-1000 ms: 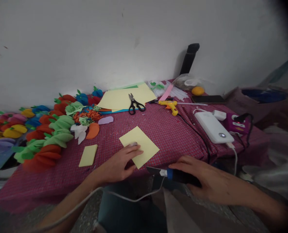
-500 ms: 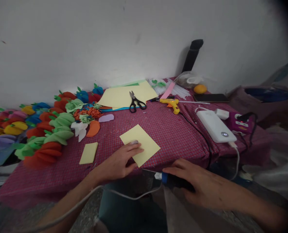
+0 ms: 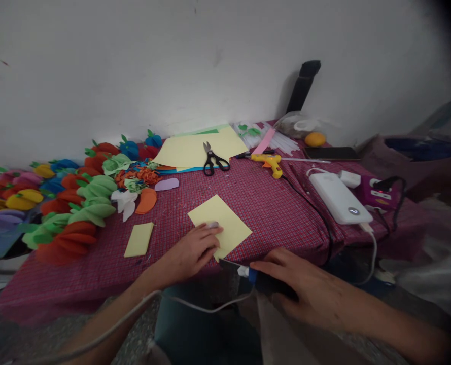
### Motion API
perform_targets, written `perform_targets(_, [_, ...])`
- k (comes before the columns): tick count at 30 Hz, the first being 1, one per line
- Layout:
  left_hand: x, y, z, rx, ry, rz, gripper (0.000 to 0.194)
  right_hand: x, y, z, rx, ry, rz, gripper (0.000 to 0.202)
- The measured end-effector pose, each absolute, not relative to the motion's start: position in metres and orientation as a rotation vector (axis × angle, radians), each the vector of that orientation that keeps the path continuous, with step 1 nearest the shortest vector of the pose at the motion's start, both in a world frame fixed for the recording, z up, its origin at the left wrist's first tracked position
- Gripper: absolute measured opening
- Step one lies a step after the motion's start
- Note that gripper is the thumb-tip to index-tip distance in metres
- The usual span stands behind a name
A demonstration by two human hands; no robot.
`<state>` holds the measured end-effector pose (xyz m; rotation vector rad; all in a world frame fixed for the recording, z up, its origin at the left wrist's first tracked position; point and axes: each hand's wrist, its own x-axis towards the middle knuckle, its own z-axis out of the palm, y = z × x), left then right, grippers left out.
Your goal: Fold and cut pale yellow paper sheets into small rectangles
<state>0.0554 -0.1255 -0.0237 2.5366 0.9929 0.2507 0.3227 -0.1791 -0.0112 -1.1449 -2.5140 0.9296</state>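
Our left hand (image 3: pixel 189 251) lies flat, fingers spread, pinning the near-left corner of the yellow paper sheet (image 3: pixel 220 223) set diamond-wise near the red checked tablecloth's (image 3: pixel 263 203) front edge, while our right hand (image 3: pixel 299 284), just right of it, curls over a dark phone-like device (image 3: pixel 265 281).

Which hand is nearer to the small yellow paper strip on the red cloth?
Left. The left hand rests just right of the small yellow strip, fingers on the yellow sheet; the right hand is farther right.
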Motion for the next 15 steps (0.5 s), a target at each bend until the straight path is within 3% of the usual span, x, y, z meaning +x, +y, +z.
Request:
perform_targets(11, [0.059, -0.130, -0.014, 2.449, 1.028, 0.333, 0.013, 0.319, -0.173, -0.020, -1.171, -2.505, 0.830, 0.067])
perform_targets(15, [0.063, -0.124, -0.015, 2.471, 1.118, 0.370, 0.027, 0.325, -0.173, -0.023, -1.207, -2.476, 0.768, 0.068])
